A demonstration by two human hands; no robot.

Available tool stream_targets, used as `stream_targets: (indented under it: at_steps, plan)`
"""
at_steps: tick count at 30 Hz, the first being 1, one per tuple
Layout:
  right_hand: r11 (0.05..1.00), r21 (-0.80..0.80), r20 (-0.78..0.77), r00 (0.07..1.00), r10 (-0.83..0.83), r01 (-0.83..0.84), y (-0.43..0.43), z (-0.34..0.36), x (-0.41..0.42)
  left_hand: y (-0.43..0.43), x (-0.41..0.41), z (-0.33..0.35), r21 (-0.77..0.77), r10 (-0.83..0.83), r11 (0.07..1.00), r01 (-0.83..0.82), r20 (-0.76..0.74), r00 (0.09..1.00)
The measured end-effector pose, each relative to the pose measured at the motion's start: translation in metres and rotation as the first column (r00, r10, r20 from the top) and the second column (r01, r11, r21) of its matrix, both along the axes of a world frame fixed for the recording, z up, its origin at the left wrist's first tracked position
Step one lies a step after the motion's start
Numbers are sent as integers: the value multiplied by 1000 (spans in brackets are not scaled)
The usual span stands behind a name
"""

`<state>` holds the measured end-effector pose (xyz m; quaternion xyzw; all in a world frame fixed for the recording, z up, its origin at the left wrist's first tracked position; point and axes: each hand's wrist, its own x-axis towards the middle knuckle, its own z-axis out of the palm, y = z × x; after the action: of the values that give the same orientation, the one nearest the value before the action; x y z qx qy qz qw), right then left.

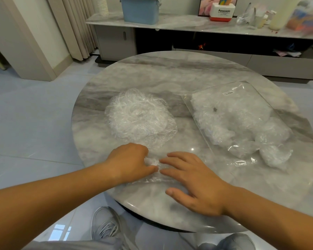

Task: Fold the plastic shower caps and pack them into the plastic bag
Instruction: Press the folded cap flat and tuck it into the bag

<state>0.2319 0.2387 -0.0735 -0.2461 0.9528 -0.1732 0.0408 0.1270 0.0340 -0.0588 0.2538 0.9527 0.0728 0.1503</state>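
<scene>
One clear shower cap (153, 175) lies flattened at the near edge of the round marble table (170, 73). My left hand (130, 162) pinches its white bunched elastic edge with curled fingers. My right hand (193, 181) presses flat on the cap's right side, fingers straight and spread. A loose pile of crinkled shower caps (139, 116) sits just beyond my left hand. To the right lies the clear plastic bag (229, 112), stuffed with caps, some spilling out of its near end (275, 156).
A low cabinet (206, 26) stands behind the table with a blue bin (140, 9), a white and red box (222, 11) and bottles. Curtains (76, 26) hang at the back left. My grey shoes (107, 224) show below the table edge.
</scene>
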Motion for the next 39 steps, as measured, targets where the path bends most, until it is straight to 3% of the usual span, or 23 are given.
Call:
stream_targets:
  at_steps: [4,7,9,12,15,18,21,23,26,28,31,34,39]
  plan:
    - [981,170,3,996,94,-94,1,-6,4,-1,-5,2,96,90,990,-104,139,986]
    - [973,204,40,994,102,-108,-1,-7,5,2,-8,3,173,162,959,-224,312,936]
    - [974,201,36,994,102,-108,-1,-8,5,5,-6,5,312,192,861,-401,530,826]
    - [978,182,20,995,101,-103,-1,-8,7,11,1,11,385,47,629,-675,848,527]
    - [983,148,21,994,104,-106,-1,-9,8,14,6,11,383,-60,559,-736,903,425]
    - [989,-67,10,992,130,-129,8,-5,10,17,9,5,369,-37,581,-725,902,430]
    - [981,-189,-118,991,-60,37,19,-1,11,18,12,1,397,-12,624,-673,866,500]
    - [962,-154,-144,958,-249,227,20,2,9,20,14,-1,431,-6,658,-617,822,569]
    - [846,-5,53,845,-531,532,16,6,2,22,15,-2,448,0,684,-575,789,615]
    - [790,60,182,772,-609,610,13,6,-3,23,14,-2,445,3,696,-564,783,622]
    - [752,45,292,711,-639,657,11,7,-9,23,15,-1,446,2,700,-557,780,626]
    - [687,-134,427,667,-610,714,11,8,-13,22,16,0,446,-5,700,-558,784,620]
    - [373,-611,593,716,-368,698,-2,21,-9,23,14,3,412,-19,651,-637,848,530]
